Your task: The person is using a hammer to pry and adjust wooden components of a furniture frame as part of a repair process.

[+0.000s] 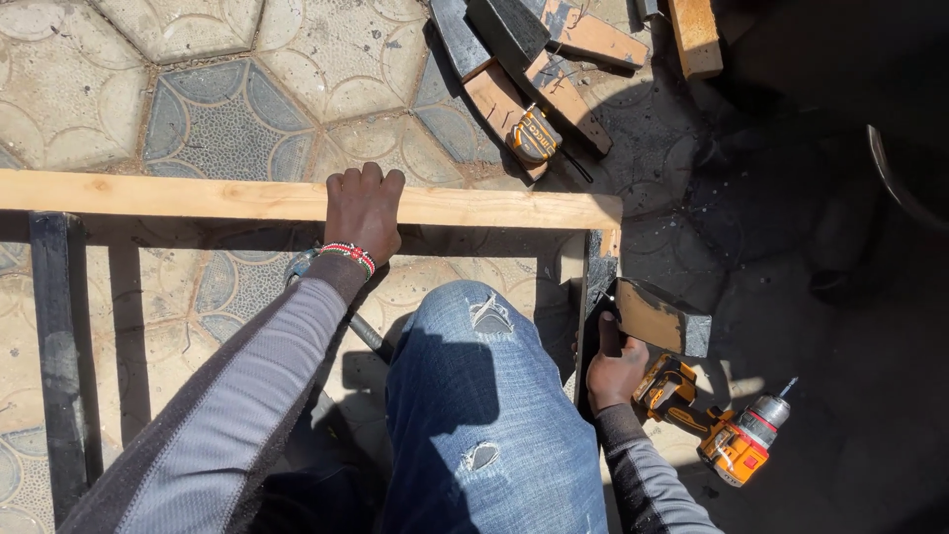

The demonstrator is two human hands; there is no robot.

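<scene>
Knee in torn blue jeans closest, long pale wooden plank lying across a black metal frame, left hand clamped over the plank's far edge, right hand grasping the frame's dark upright, orange cordless drill just beside it on the ground, tape measure among offcuts beyond.

Pale yellow wooden plank, the landmark. Beyond it, floor of cream and blue-grey tiles in a petal pattern; also beyond it, to the right, an orange-and-black tape measure on brown and black offcuts. On the near side: black metal frame, a red, white and green beaded bracelet, grey striped sleeve, faded blue ripped jeans, and an orange-and-black drill.
</scene>
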